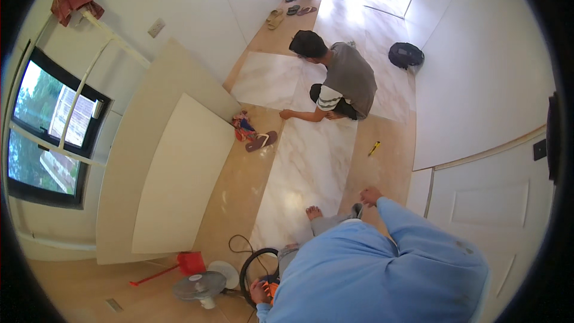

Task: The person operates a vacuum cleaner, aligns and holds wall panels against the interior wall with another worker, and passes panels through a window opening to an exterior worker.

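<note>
My left hand [260,292] is low in the picture, against an orange and black machine [273,290] with a thick black hose [246,269]. Its fingers look closed, but what lies inside them is hidden. Out to the right, my right hand [371,196] hangs above the floor with loosely bent fingers and holds nothing I can see. A yellow utility knife [374,148] lies on the tan floor beyond that hand, apart from it. Under my bare foot runs a strip of white marbled flooring [305,167].
A person [350,81] squats ahead, one hand at a marbled sheet's edge. Large pale panels [179,179] lean at left. A grey fan [200,286] and red dustpan [191,262] are lower left. Flip-flops [261,141] and a black backpack [406,55] lie farther off.
</note>
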A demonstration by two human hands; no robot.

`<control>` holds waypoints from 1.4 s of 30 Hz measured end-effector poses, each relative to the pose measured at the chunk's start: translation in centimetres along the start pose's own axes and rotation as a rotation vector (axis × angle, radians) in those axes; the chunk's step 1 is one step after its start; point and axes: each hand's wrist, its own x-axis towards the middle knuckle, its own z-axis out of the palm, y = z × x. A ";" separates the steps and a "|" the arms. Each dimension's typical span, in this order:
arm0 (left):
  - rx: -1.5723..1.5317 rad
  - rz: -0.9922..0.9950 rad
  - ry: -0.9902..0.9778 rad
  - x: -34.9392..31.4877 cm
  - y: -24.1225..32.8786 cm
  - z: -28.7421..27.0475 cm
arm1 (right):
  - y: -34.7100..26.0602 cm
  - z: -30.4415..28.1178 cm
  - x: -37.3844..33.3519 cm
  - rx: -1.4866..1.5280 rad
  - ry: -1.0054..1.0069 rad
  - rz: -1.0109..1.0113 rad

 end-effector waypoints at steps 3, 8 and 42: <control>-0.083 -0.115 -0.101 0.9 0.2 -0.5 | 0.4 0.1 -0.5 0.033 0.059 -0.003; -0.080 -0.108 -0.112 1.7 1.7 0.0 | 2.5 0.6 -1.5 0.061 0.030 -0.028; 0.484 1.461 -0.489 -14.9 27.6 14.3 | -23.6 30.4 -20.5 0.591 -0.754 -0.485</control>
